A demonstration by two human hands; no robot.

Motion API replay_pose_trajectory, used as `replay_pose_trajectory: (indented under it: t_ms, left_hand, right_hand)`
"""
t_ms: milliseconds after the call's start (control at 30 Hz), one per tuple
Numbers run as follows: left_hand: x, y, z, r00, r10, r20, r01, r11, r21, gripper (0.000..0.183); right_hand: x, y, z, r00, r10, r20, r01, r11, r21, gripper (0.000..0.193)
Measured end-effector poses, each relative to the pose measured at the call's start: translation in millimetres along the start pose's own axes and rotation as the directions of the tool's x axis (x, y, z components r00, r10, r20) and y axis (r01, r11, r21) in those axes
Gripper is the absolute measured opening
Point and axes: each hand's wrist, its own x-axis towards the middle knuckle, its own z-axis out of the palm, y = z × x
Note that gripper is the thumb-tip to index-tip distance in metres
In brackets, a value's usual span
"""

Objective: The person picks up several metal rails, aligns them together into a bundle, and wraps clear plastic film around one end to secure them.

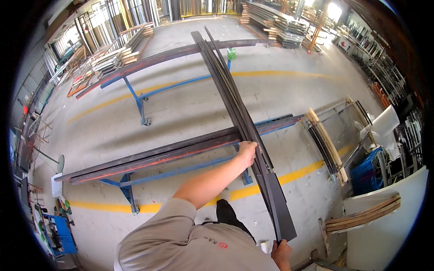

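Note:
Several long dark metal profiles (228, 97) lie together in a bundle, running away from me across two blue stands. My left hand (247, 152) is closed around the bundle's left edge, just on my side of the near stand. Further back, my right hand (281, 254) grips the near end of the profiles, close to my right side. A wider flat dark face shows at that end. The far ends rest over the far stand and fan apart slightly. The fingers under the profiles are partly hidden.
The near blue stand (199, 170) carries dark padded beams with orange-red streaks; the far stand (174, 83) is similar. Wooden-edged frames (327, 147) stand on the right, by a curved white panel (393, 221). Stacked boards (113, 61) lie at far left. Yellow lines (298, 174) mark the floor.

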Motion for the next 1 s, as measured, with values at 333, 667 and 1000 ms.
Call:
replay_pose_trajectory:
  t_ms: [333, 667, 1000]
  left_hand:
    - [74.2, -1.2, -23.8, 0.984, -0.169, 0.056, 0.168, 0.985, 0.021, 0.012]
    - [79.0, 3.5, -20.7, 0.944, -0.3, 0.137, 0.308, 0.95, -0.042, 0.012]
    - [80.9, -21.2, -10.4, 0.829, -0.501, 0.25, 0.474, 0.865, 0.164, 0.016]
  right_hand:
    - [81.3, 12.5, 16.0, 1.0, -0.019, 0.016, 0.02, 0.999, -0.042, 0.029]
    - [97.8, 21.5, 15.5, 0.992, 0.068, -0.104, -0.075, 0.995, -0.06, 0.025]
    - [87.2, 30.4, -23.9, 0.96, 0.273, -0.063, -0.279, 0.948, -0.152, 0.024]
